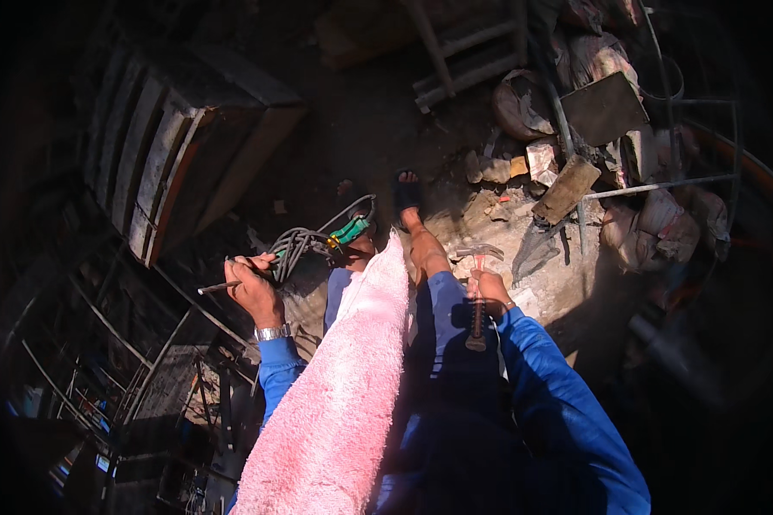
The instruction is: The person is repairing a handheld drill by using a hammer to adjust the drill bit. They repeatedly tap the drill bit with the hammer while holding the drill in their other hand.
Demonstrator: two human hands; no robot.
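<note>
My left hand, with a metal watch at its wrist, is closed round a thin dark rod whose pale end sticks out to the left. Against its fingertips hangs a looped bundle of grey cable with a green piece at its far end; whether the fingers also grip the cable is unclear. My right hand grips a claw hammer by the handle. The hammer's metal head points away from me, above the fist. A pink towel hangs down in front of my body, between the arms.
At the far left stands a slatted wooden crate. Metal bars tangle at the lower left. Sacks, a flat board, stone blocks and a metal frame crowd the right. A wooden stool-like frame stands at the back.
</note>
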